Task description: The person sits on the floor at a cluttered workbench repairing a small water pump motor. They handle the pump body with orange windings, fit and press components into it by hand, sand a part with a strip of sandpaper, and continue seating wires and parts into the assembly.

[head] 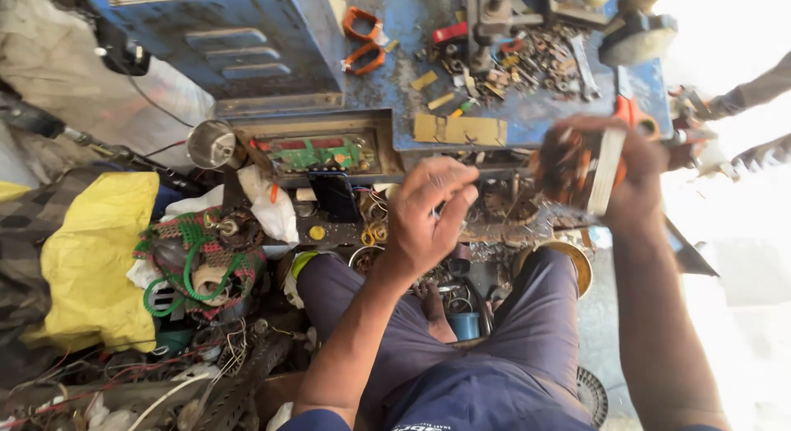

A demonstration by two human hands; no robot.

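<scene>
Overhead, the person sat before a blue counter strewn with small metal parts. The right hand, just below the counter's near edge, had its grip closed around a blurred motor part with coppery windings and a pale flat side; motion blur hid its finer form. The left hand, further below that edge and over the lap, had its fingers curled and pinched together; something thin and dark seemed to sit between them, but what it was could not be told.

A heap of nuts and bolts lay loose on the counter, with two orange clips toward its left side. Set into the counter's left front was an open tray holding a green piece and red parts. Left of the tray stood a shiny metal cup; its contents could not be made out. Below the counter, by the person's foot, a small blue tub sat among wires, and a brass-coloured bowl showed beside the right knee. Far left of the counter, a woven basket held green hose and cloth, next to a yellow bag.
</scene>
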